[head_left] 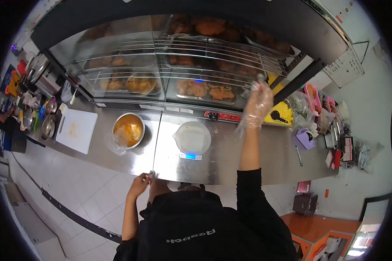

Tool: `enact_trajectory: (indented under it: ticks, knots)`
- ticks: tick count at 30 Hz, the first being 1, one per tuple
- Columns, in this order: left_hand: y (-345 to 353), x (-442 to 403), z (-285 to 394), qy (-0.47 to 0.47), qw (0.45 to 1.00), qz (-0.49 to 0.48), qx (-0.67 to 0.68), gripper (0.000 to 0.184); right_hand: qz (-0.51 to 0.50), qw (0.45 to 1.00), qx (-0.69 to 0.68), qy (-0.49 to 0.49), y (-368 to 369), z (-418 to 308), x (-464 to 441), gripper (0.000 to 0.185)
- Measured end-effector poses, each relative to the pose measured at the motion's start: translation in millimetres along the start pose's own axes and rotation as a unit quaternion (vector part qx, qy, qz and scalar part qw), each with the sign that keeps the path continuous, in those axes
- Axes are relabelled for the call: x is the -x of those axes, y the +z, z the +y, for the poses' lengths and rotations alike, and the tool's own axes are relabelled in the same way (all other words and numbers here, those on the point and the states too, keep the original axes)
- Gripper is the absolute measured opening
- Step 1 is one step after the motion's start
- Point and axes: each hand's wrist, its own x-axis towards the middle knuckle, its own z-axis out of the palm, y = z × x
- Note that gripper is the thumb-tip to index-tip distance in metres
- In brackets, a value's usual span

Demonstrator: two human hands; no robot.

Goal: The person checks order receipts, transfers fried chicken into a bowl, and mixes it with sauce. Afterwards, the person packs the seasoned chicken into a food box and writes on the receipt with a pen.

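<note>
Black fabric of a sweatshirt (191,217) is nearest. Beside it, the left hand (138,185) is at the front edge of the steel counter (224,163), fingers curled; whether they hold anything, I cannot tell. On the counter, a small scale (190,156) with a lit blue display bears a whitish bowl (195,138). To its left stands a metal bowl (141,125) with orange contents, clear plastic (116,145) lying over its near rim; further left lies a white cutting board (80,132), stained orange. Clad in a thin clear glove, the right hand (258,105) is raised before the right end of the cabinet (305,81), fingers drawn together, their hold unclear. Just beside it, yellow shreds (285,112) carry a black scoop (276,115). Farthest, behind glass, browned pieces (191,88) lie on trays among wire racks.
</note>
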Motion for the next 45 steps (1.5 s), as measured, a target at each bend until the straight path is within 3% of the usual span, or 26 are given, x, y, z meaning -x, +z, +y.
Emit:
enact_trajectory:
  ticks: [1,3,6,8,9,10,12,13,15,18,20,21,24,27,29,31,37,39,40,45]
  knots:
    - [-6.6,-9.9,18.8,-0.04,0.998,0.006,0.038,0.026,-0.05,0.999,0.016,-0.005,0.4,-10.7,-0.8,0.016]
    - [-10.1,-39.1,11.4,-0.022,0.99,0.069,0.119,0.029,-0.129,0.991,-0.018,-0.039,-1.0,-17.3,-5.8,0.02]
    - [-21.1,-57.3,33.7,-0.082,0.969,0.185,0.139,0.042,-0.064,0.982,0.077,-0.16,-9.7,-50.3,-42.8,0.024]
    - [-24.8,-78.9,-10.9,-0.081,0.963,0.256,0.036,0.054,-0.07,0.964,0.137,-0.218,-6.2,-45.3,-77.2,0.034]
    - [-18.9,-85.0,-28.5,-0.083,0.954,0.289,-0.013,0.06,-0.08,0.952,0.233,-0.181,-0.6,-33.7,-91.9,0.039]
    - [-14.8,-81.0,-25.0,-0.119,0.953,0.266,-0.077,0.066,-0.088,0.93,0.326,-0.147,5.4,-22.7,-108.7,0.044]
    - [-9.3,-67.6,-6.8,-0.188,0.939,0.211,-0.195,0.08,-0.158,0.904,0.361,-0.167,17.0,-13.6,-154.4,0.051]
    - [-2.1,-73.6,-33.3,-0.228,0.949,0.113,-0.185,0.103,-0.19,0.889,0.377,-0.178,22.8,-15.9,-172.4,0.054]
    - [6.2,-50.9,21.4,-0.261,0.936,0.054,-0.231,0.118,-0.253,0.882,0.335,-0.212,30.2,-26.8,-190.8,0.056]
    - [8.6,-53.7,15.3,-0.27,0.935,0.029,-0.227,0.128,-0.36,0.863,0.285,-0.211,46.1,-18.6,-219.0,0.058]
    - [6.5,-56.0,14.6,-0.276,0.931,0.017,-0.238,0.129,-0.438,0.84,0.252,-0.199,58.4,-4.0,-236.5,0.06]
    - [7.2,-57.0,13.7,-0.279,0.929,0.012,-0.241,0.13,-0.415,0.821,0.29,-0.264,61.1,4.1,-239.3,0.06]
    - [47.8,-65.5,-65.0,-0.088,0.883,0.259,-0.382,0.13,-0.327,0.775,0.359,-0.404,63.3,56.0,-263.2,0.056]
    - [16.5,-61.4,-7.5,-0.26,0.917,0.038,-0.299,0.13,-0.223,0.78,0.378,-0.446,64.8,129.5,-331.3,0.052]
    - [13.2,-62.4,-4.1,-0.261,0.918,0.025,-0.299,0.13,-0.141,0.756,0.431,-0.472,61.7,130.8,-310.0,0.049]
    - [14.5,-61.9,-3.5,-0.256,0.92,0.024,-0.296,0.129,-0.124,0.749,0.448,-0.472,64.4,104.4,-285.6,0.048]
    - [13.3,-62.7,-3.2,-0.259,0.917,0.018,-0.302,0.128,-0.282,0.821,0.325,-0.375,95.5,44.4,-269.8,0.055]
    - [22.4,-64.7,-28.9,-0.227,0.915,0.054,-0.33,0.128,-0.32,0.829,0.3,-0.348,103.4,37.8,-271.0,0.054]
    - [10.2,-63.3,-1.2,-0.267,0.918,-0.001,-0.292,0.13,-0.334,0.831,0.29,-0.338,104.1,32.7,-273.2,0.054]
    - [11.0,-64.2,-2.8,-0.271,0.918,0.007,-0.291,0.131,-0.359,0.835,0.271,-0.317,98.1,18.5,-276.7,0.053]
